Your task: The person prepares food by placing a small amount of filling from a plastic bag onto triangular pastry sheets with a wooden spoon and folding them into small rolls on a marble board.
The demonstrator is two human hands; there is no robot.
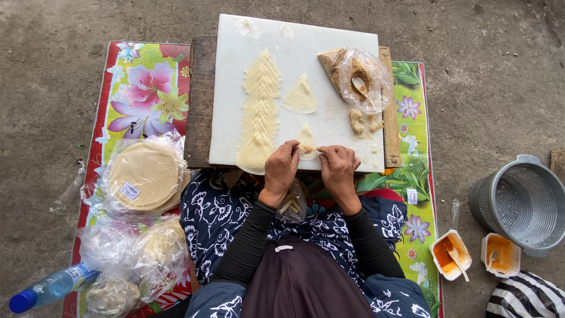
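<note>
Filled wrapper triangle (pixel 306 145) between both hands (pixel 310 168)

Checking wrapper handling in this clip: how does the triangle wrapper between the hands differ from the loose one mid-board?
The wrapper between the hands carries a dab of brown filling and is pinched by the left hand and right hand; the loose wrapper lies bare, untouched and looks larger. Both are pale triangles on the white board.
</note>
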